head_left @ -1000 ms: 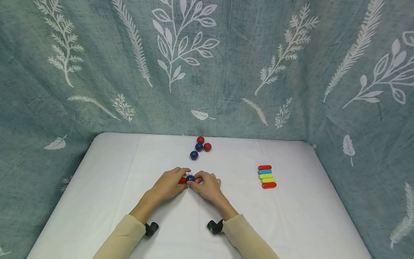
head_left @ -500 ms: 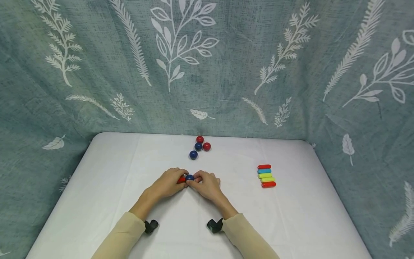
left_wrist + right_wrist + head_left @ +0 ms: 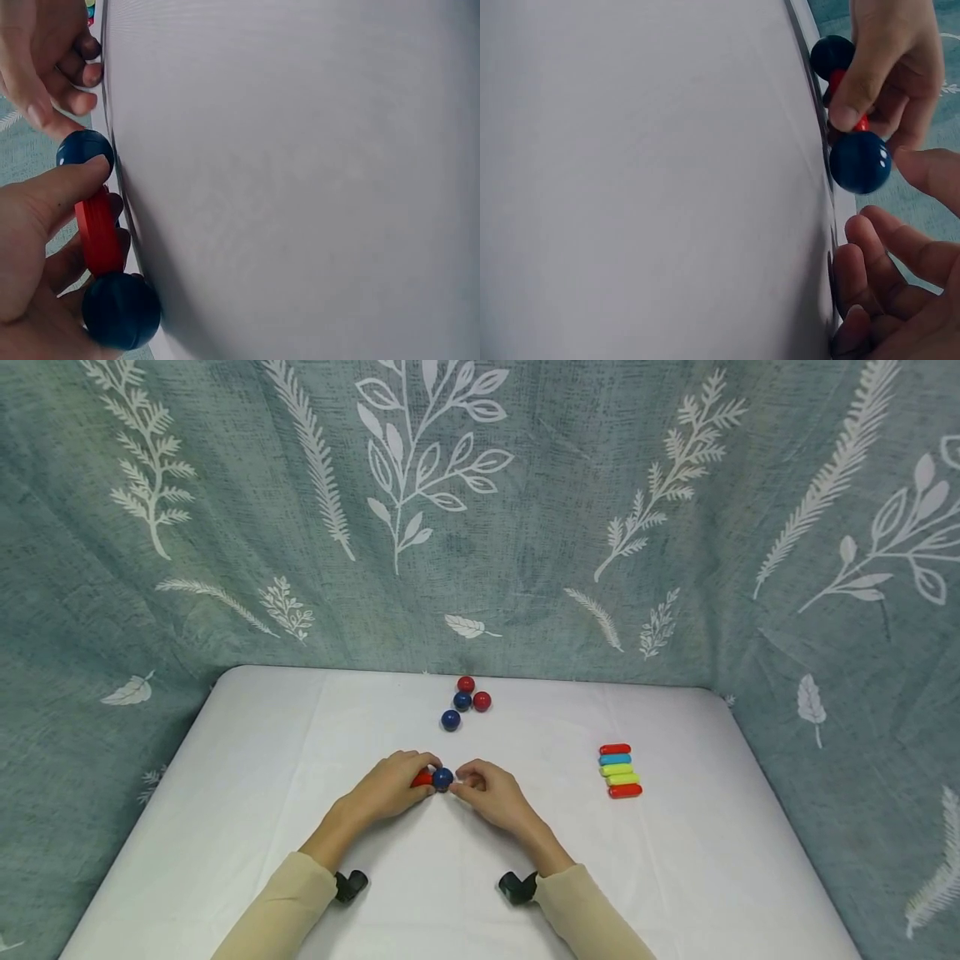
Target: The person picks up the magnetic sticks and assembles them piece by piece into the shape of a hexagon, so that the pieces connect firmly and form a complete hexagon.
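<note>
My left hand [image 3: 390, 787] grips a short red stick [image 3: 99, 236] with a blue ball on each end. One blue ball [image 3: 860, 163] faces the right hand, and the left thumb lies against it in the left wrist view. At the stick's other end, the second blue ball [image 3: 121, 311] sits by the left palm, hidden from the head view. Just to the right of the near ball is my right hand [image 3: 491, 789], fingers loosely bent and apart with nothing between them. Its index finger or thumb tip comes close to the ball's side.
Toward the back of the white table [image 3: 360, 710] lie two blue balls, a front one [image 3: 450, 720] and another [image 3: 462, 700], beside two red balls [image 3: 482, 701]. Several coloured sticks [image 3: 617, 770] lie in a row at the right. A patterned green cloth [image 3: 525, 610] hangs behind.
The right hand has let go of the blue ball and drawn slightly right, its fingers spreading. My left hand keeps its grip on the red stick in about the same place.
</note>
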Demonstrator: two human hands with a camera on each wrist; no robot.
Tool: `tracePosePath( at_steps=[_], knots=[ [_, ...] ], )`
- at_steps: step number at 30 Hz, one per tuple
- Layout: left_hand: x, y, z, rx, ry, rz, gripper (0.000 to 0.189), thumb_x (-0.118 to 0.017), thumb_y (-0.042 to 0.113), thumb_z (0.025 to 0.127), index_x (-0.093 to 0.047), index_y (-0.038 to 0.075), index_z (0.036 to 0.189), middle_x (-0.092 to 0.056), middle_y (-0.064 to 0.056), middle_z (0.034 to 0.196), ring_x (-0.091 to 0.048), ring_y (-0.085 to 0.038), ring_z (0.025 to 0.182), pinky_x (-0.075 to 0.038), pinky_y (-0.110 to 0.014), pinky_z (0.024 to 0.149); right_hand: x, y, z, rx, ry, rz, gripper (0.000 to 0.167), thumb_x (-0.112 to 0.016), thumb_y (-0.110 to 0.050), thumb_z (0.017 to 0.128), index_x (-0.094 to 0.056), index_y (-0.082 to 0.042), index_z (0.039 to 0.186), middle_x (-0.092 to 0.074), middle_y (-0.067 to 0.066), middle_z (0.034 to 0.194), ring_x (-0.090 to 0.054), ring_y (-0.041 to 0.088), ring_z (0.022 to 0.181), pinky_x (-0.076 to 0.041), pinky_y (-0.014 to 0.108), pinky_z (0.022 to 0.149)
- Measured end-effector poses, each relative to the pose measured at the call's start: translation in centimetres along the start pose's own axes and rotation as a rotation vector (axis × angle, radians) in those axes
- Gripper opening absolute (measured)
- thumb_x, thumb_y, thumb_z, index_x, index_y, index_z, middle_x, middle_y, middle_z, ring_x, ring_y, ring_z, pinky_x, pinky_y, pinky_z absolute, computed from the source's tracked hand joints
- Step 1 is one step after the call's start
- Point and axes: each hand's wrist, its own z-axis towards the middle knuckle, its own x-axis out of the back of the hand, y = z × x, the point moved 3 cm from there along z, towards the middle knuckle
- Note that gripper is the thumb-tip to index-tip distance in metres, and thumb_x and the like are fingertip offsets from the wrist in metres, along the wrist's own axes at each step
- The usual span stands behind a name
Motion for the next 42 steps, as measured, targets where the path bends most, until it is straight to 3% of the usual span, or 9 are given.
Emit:
tracePosePath(
  at_steps=[10, 25, 34, 42],
  knots=[
    [0.0, 0.1, 0.0, 0.016, -0.016, 0.002, 0.033, -0.075, 0.02, 0.092, -0.065, 0.017, 0.124, -0.066, -0.004, 0.116, -0.058, -0.02, 0.101, -0.047, -0.041, 0.085, 2.4, 0.8, -2.4, 0.018, 0.025, -0.001, 0.028, -0.071, -0.03, 0.094, -0.069, -0.011, 0.115, -0.061, -0.006, 0.09, -0.054, 0.013, 0.076, -0.044, 0.028, 0.065],
    [0.0, 0.0, 0.2, 0.029, -0.019, -0.017, 0.033, -0.075, 0.021, 0.092, -0.065, 0.014, 0.123, -0.066, -0.004, 0.114, -0.057, -0.02, 0.099, -0.046, -0.041, 0.085, 6.5, 3.1, -5.6, -0.073, 0.12, 0.025, 0.027, -0.074, -0.026, 0.093, -0.07, -0.013, 0.115, -0.062, -0.005, 0.095, -0.057, 0.015, 0.086, -0.047, 0.031, 0.074],
    [0.0, -0.1, 0.2, 0.044, -0.028, -0.027, 0.024, -0.077, 0.021, 0.09, -0.069, 0.005, 0.107, -0.061, 0.001, 0.094, -0.053, -0.015, 0.086, -0.047, -0.035, 0.08, 9.1, 5.6, -7.9, -0.138, 0.194, 0.011, 0.026, -0.073, -0.024, 0.094, -0.07, -0.014, 0.117, -0.063, -0.002, 0.096, -0.057, 0.018, 0.089, -0.047, 0.03, 0.075],
    [0.0, -0.2, 0.1, 0.052, -0.035, -0.018, 0.022, -0.077, 0.021, 0.09, -0.069, 0.006, 0.105, -0.06, 0.002, 0.091, -0.053, -0.014, 0.084, -0.047, -0.035, 0.079, 11.0, 7.1, -9.6, -0.186, 0.243, -0.016, 0.031, -0.072, -0.028, 0.095, -0.069, -0.013, 0.121, -0.065, 0.0, 0.099, -0.058, 0.018, 0.092, -0.048, 0.033, 0.079]
  ],
)
